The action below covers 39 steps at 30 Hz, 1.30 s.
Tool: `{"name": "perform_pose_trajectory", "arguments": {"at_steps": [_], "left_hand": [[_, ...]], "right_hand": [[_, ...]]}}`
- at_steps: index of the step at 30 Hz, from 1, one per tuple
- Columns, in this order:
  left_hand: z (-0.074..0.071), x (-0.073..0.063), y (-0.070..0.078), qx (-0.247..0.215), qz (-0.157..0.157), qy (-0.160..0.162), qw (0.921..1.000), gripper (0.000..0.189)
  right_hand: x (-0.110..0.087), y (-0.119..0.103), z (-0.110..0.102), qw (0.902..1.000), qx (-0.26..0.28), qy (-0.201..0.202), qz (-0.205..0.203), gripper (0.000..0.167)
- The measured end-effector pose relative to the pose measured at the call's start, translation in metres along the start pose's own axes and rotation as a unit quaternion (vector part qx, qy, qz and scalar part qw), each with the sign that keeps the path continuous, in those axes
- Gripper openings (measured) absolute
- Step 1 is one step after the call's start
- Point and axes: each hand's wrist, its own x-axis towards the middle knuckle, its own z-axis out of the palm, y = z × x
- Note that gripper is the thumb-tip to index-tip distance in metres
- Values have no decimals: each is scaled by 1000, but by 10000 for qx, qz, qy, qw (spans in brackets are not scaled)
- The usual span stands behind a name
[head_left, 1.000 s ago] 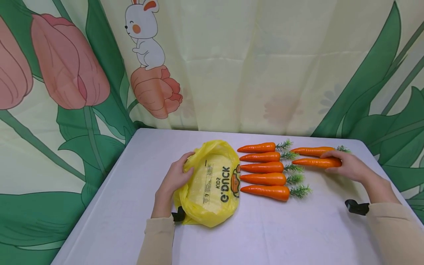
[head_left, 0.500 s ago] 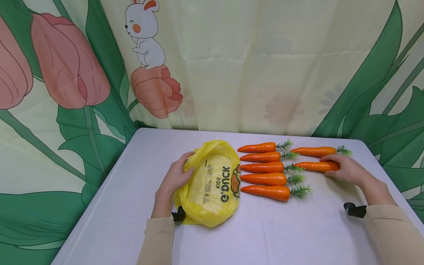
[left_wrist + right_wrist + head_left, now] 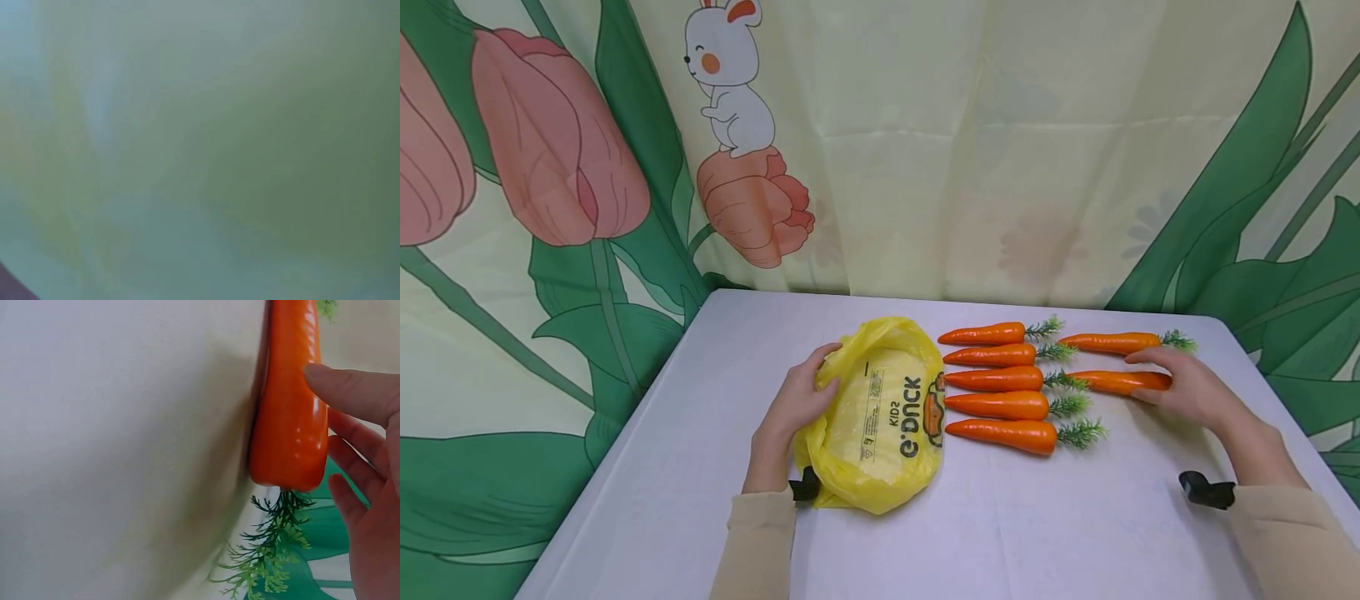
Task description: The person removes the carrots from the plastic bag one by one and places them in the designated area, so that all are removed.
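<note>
My left hand [image 3: 800, 397] grips the left edge of a yellow plastic bag [image 3: 887, 492], thumb and fingers at its rim. The bag gapes open, and black print and a duck picture show on it. Only a blurred greenish haze fills the left wrist view. My right hand [image 3: 1195, 390] is over the thick end of an orange toy carrot [image 3: 1108, 382], fingers loosely spread. In the right wrist view the thumb [image 3: 350, 390] overlaps this carrot [image 3: 290, 437], while the fingers stand apart from it. The hand hides its green top in the head view.
Several similar carrots [image 3: 1000, 406] lie in a column right of the bag, tips toward it, green tops rightward. Another carrot [image 3: 1108, 342] lies just beyond the one under my right hand. A printed curtain [image 3: 895, 208] hangs behind the white table [image 3: 1037, 533].
The carrot at my right hand has come down slightly toward me, its tip now by the column's green tops. The right-hand fingers have loosened from it. The left hand and bag stay put.
</note>
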Motion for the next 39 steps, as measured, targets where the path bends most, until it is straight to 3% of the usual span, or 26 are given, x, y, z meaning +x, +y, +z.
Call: {"name": "perform_pose_trajectory", "arguments": {"at_steps": [12, 27, 39], "left_hand": [[0, 0, 1, -29, 69, -37, 10000, 56], [0, 0, -1, 47, 94, -8, 9999, 56], [-1, 0, -2, 59, 94, 39, 9999, 55]], "right_hand": [[-9, 2, 10, 9986, -99, 517, -31, 34], [0, 15, 8, 9990, 13, 371, 253, 36], [9, 20, 8, 9985, -31, 539, 114, 34]]}}
